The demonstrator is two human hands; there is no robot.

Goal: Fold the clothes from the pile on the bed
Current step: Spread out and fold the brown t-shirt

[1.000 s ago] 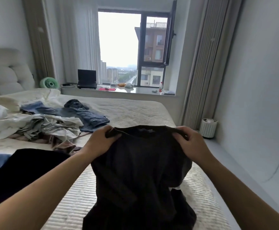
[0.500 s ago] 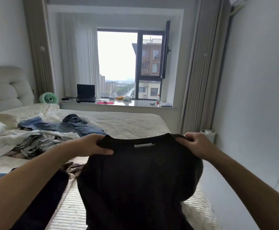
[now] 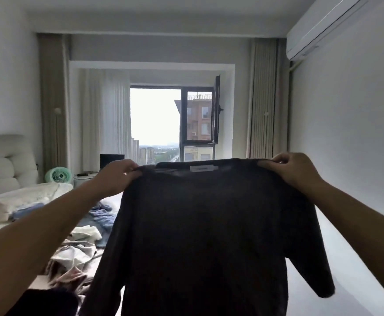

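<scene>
1. Left hand [image 3: 118,176]: fingers curled over the left shoulder seam of the dark shirt [image 3: 209,236], pinching the fabric at the top edge. This grip fixes one upper corner so the garment hangs by its own weight.
2. Dark shirt: held up in the air in front of the person, above the bed [image 3: 49,192], stretched between both hands. The collar label [image 3: 202,168] faces the camera. Both sleeves hang down at the sides. Judgement: raising it at the shoulders lets the cloth fall flat and shows its orientation before laying it down to fold.
3. Right hand [image 3: 293,172]: fingers curled over the right shoulder seam, gripping it level with the left.
4. Surface: the bed lies lower left, carrying the pile of clothes [image 3: 77,252], light and blue items, unfolded.
5. Room: padded headboard [image 3: 6,165] far left; green fan [image 3: 58,175]; laptop [image 3: 111,159] on the sill; window [image 3: 172,124] centre; air conditioner [image 3: 328,26] upper right.
</scene>
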